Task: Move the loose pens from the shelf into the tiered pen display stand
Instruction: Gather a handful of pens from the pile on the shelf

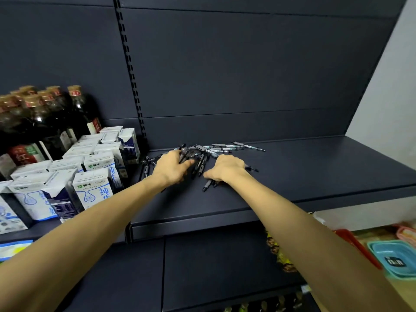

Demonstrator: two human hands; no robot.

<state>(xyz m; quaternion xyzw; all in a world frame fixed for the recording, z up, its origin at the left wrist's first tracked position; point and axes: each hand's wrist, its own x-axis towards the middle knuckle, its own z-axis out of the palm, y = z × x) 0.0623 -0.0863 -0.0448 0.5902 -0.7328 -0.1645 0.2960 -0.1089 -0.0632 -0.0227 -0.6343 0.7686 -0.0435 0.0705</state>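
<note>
We are seeing a dark shelf (pixel 315 172) carrying loose pens (pixel 221 148) near its back panel; left of the pens, milk cartons (pixel 94 167) are standing, with what are probably sauce bottles (pixel 45 122) behind those.

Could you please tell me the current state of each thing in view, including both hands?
left hand: gripping a bunch of pens.
right hand: palm down on the pens, fingers curled over some.
loose pens: scattered flat on the shelf, none in a stand.
shelf: holds pens only.
milk cartons: upright, in rows, some top flaps lifted.
dark bottles: upright, capped.
</note>
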